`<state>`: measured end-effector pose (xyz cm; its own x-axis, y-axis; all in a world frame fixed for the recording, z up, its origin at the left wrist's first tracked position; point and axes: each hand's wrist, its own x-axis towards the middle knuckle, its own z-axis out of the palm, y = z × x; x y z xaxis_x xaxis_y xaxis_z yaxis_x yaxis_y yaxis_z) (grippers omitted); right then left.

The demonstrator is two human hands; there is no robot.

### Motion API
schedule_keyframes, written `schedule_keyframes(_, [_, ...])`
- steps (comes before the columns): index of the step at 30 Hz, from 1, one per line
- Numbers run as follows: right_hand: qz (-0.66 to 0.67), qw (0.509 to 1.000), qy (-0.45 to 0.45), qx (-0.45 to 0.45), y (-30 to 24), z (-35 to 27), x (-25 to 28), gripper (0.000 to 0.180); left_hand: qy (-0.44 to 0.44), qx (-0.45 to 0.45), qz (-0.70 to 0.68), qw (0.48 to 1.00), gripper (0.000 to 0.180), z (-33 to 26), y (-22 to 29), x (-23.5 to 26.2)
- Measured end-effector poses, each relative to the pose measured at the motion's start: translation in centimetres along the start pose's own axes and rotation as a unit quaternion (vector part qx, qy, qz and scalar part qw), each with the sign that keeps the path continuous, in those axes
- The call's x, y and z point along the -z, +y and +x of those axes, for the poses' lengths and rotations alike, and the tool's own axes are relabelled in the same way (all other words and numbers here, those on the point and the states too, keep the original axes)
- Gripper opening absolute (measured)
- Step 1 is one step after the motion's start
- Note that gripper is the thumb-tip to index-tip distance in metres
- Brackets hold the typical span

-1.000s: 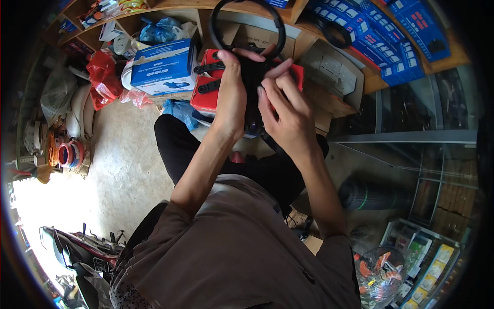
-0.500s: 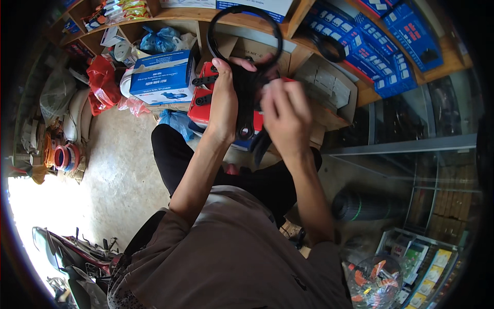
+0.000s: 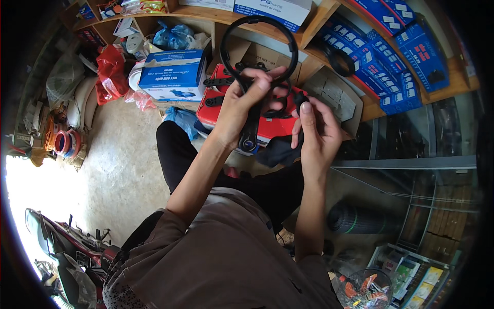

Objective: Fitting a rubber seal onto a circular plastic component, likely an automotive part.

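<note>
My left hand [image 3: 237, 110] is closed around the lower part of a black ring-shaped device [image 3: 221, 46]. The big ring stands up beyond my fingers, and a flat arm with a round end comes out below my palm. In my right hand [image 3: 320, 131], thumb and fingers pinch a small black piece [image 3: 299, 99] whose exact kind I cannot make out. Black loops, perhaps cable, show between the two hands. Under them lies a red box [image 3: 207, 114], with black jointed brackets [image 3: 218, 82] on it. A black cloth [image 3: 280, 151] hangs or lies below my right hand.
A blue and white pump carton [image 3: 172, 72] stands at the left, beside a red plastic bag [image 3: 110, 74]. Wooden shelves [image 3: 206, 14] with blue boxes [image 3: 381, 67] curve around the far side. A glass case [image 3: 406, 164] is at right, a motorbike [image 3: 67, 247] at lower left.
My right hand has moved right, away from the left, with the small black piece in its fingers. The ring has shifted slightly right and nearer, and my left fingers now wrap its base.
</note>
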<state>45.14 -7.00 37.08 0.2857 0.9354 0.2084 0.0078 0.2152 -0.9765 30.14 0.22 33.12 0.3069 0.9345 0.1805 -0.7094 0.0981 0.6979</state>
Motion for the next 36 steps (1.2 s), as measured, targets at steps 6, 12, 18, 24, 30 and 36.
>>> schedule_keyframes(6, [-0.001, 1.000, 0.002, -0.023, 0.1, -0.3, 0.1, 0.031, -0.047, 0.031, 0.141, 0.988, 0.031, -0.9, 0.0, -1.5])
schedule_keyframes(12, [-0.045, 0.998, 0.027, 0.014, 0.4, -0.4, 0.7, 0.036, -0.057, 0.045, 0.149, 0.986, 0.022, -1.3, -0.5, -1.8])
schedule_keyframes(18, [-0.068, 0.995, 0.067, 0.001, 0.2, -0.3, 1.0, 0.037, -0.062, 0.061, 0.135, 0.987, 0.023, -1.3, -0.7, -2.5])
schedule_keyframes(24, [-0.033, 0.999, 0.039, -0.012, 0.2, -0.4, 1.9, 0.025, -0.080, 0.019, 0.190, 0.978, 0.023, -1.3, -0.8, -2.7])
schedule_keyframes(30, [-0.253, 0.946, -0.008, 0.205, 0.4, -0.7, 2.0, 0.028, -0.003, -0.032, 0.203, 0.979, 0.019, -1.3, -1.6, -2.6])
schedule_keyframes(36, [-0.203, 0.960, 0.043, 0.189, 0.2, -1.0, 1.5, 0.022, 0.007, 0.010, 0.195, 0.981, 0.020, -1.6, -1.0, -3.7])
